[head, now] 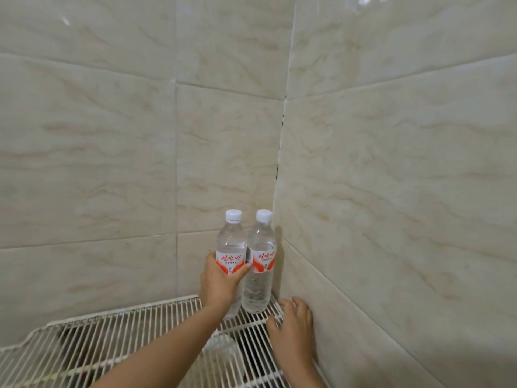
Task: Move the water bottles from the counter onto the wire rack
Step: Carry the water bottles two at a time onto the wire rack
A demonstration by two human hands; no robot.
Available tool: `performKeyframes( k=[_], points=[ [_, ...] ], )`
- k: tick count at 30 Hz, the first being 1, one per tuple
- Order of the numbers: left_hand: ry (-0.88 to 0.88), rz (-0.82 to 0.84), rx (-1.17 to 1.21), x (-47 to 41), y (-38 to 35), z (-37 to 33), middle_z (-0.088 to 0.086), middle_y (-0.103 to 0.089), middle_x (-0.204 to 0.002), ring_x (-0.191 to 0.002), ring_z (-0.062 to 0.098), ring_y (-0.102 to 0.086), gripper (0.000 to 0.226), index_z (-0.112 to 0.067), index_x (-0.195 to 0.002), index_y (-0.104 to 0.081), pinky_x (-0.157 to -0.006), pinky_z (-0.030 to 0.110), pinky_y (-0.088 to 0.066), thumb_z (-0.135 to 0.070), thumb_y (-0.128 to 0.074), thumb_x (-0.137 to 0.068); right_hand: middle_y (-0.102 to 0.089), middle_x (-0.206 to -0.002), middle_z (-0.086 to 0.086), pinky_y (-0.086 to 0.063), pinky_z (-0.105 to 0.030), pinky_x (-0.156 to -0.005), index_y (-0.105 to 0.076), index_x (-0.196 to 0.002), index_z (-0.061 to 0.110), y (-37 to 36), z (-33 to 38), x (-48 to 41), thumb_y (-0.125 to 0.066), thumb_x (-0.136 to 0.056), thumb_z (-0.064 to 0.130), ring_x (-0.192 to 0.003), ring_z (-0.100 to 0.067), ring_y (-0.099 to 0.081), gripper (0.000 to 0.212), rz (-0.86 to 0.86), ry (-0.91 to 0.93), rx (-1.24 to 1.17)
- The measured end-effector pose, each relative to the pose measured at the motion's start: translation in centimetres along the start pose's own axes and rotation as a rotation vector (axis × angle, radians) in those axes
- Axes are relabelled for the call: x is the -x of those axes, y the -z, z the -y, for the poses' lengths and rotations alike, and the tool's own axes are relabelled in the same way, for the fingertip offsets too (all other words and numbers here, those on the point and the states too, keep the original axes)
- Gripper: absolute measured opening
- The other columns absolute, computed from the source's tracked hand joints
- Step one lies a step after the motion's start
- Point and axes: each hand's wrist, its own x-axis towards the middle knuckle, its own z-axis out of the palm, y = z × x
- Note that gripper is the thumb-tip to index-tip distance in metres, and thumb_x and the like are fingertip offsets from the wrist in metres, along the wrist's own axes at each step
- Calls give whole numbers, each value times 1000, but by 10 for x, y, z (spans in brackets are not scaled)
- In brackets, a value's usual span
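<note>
fingers [244, 271] of left hand [219, 287] wrapped round label of left bottle [231, 247], base at or just above wire rack [134, 331] — contact unclear. second bottle [260, 261] upright in corner at 3 o'clock of it, touching or nearly. right hand [293, 329] flat on rack, holding nothing. risk: sideways nudge topples neighbour; base between wires tilts bottle on release.

Head view, down and forward, seemingly close to tiled corner [279, 163].

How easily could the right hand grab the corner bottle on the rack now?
Probably yes: the right hand rests open on the wire rack just before the corner bottle, with nothing between them.
</note>
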Motion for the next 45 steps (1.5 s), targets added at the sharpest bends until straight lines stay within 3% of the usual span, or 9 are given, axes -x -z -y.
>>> performKeyframes(
  k=[9, 13, 21, 26, 29, 34, 41, 43, 45],
  points=[
    [-28, 66, -137, 8, 17, 13, 3, -57, -123, -115, 27, -54, 84, -23, -129, -34, -95, 51, -48, -44, -78, -60, -30, -147, 0, -29, -25, -108, -44, -130, 22, -8, -5, 1, -42, -93, 31, -135, -15, -25, 38, -21, 47, 3],
    [37, 84, -211, 19, 32, 23, 10, -38, -146, -133, 31, -39, 102, -21, -144, -16, -106, 53, -37, -37, -77, -64, -40, -140, 1, -29, -25, -107, -48, -127, 21, -8, -5, 2, -42, -93, 30, -129, -15, -32, 36, -15, 121, 27],
    [45, -70, -384, 41, 105, 48, 16, -40, -144, -132, 32, -38, 72, -9, -139, -31, -109, 47, -34, -25, -68, -79, -61, -107, -7, -42, -31, -88, -63, -100, 8, -20, 8, 10, -51, -88, 19, -105, -24, -53, 20, -24, 290, -15],
    [29, -172, -438, 77, 162, 55, 18, -40, -143, -132, 33, -38, 65, -5, -137, -34, -109, 47, -33, -20, -64, -82, -54, -121, -2, -33, -25, -96, -57, -115, 12, -22, 22, 24, -39, -93, 28, -115, -17, -43, 32, 150, 473, 30],
    [21, -273, -435, 110, 201, 51, 21, -42, -140, -128, 36, -41, 61, -2, -135, -37, -107, 49, -34, -15, -64, -82, -49, -131, -1, -29, -29, -107, -53, -124, 13, -17, 38, 38, -31, -90, 44, -123, -17, -37, 51, 292, 591, 35],
    [9, -587, -356, 194, 288, 41, 20, -43, -139, -124, 35, -44, 52, -3, -134, -39, -103, 46, -35, -9, -58, -86, -42, -140, 0, -22, -29, -109, -48, -130, 19, -6, 67, 70, -38, -91, 46, -132, -16, -31, 49, 386, 835, -6],
    [221, -1032, -469, 369, 377, 65, 24, -51, -128, -115, 39, -51, 43, -3, -125, -49, -98, 48, -40, -8, -59, -84, -52, -134, -7, -27, -40, -108, -56, -126, 17, -13, 127, 130, 2, -58, 89, -130, -24, -41, 115, 484, 1206, -26],
    [304, -1110, -495, 410, 395, 69, 22, -51, -128, -116, 39, -49, 42, -5, -124, -50, -100, 50, -40, -11, -59, -83, -56, -130, -10, -30, -41, -105, -59, -122, 16, -11, 155, 164, -7, -62, 87, -127, -26, -46, 107, 508, 1303, -42],
    [356, -1172, -508, 444, 412, 70, 22, -50, -128, -117, 40, -48, 41, -5, -123, -51, -101, 52, -38, -13, -58, -83, -62, -121, -14, -36, -43, -100, -65, -115, 12, -6, 181, 204, -25, -71, 68, -118, -30, -54, 82, 490, 1365, -112]
  ],
)
